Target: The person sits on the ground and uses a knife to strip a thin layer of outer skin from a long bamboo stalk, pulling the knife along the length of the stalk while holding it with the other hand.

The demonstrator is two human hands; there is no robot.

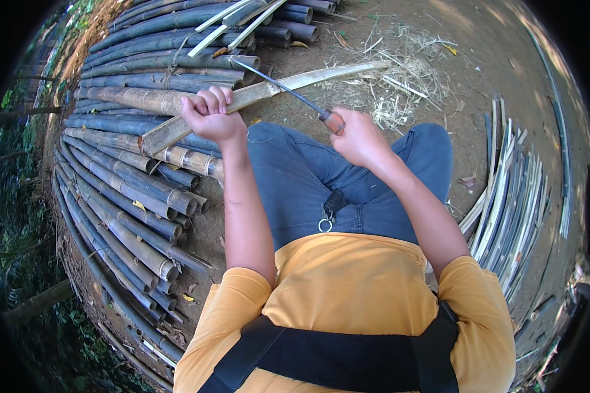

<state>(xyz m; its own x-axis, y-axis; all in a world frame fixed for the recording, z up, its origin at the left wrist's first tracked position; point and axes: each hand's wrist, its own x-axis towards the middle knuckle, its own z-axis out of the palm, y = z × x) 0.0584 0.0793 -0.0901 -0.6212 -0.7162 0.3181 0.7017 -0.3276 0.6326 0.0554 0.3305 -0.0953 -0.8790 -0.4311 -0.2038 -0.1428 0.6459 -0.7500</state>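
Observation:
My left hand [210,118] is closed around a split bamboo piece [308,77], pale on its cut face, which slants from the lower left up to the right beyond my knees. In my right hand [360,137], closed, is the reddish-brown handle of a knife [294,95] with a long, narrow blade. That blade crosses over the bamboo piece to the right of my left hand, its tip toward the upper left. Whether the edge touches the bamboo, I cannot tell. The palm side of my left hand's grip is partly hidden.
Several dark bamboo poles [131,183] lie stacked along my left. Pale split strips [242,23] rest on the far poles. Thin shavings [403,85] cover the dirt ahead. A bundle of narrow strips [511,203] lies at my right, with long poles [560,150] beyond it.

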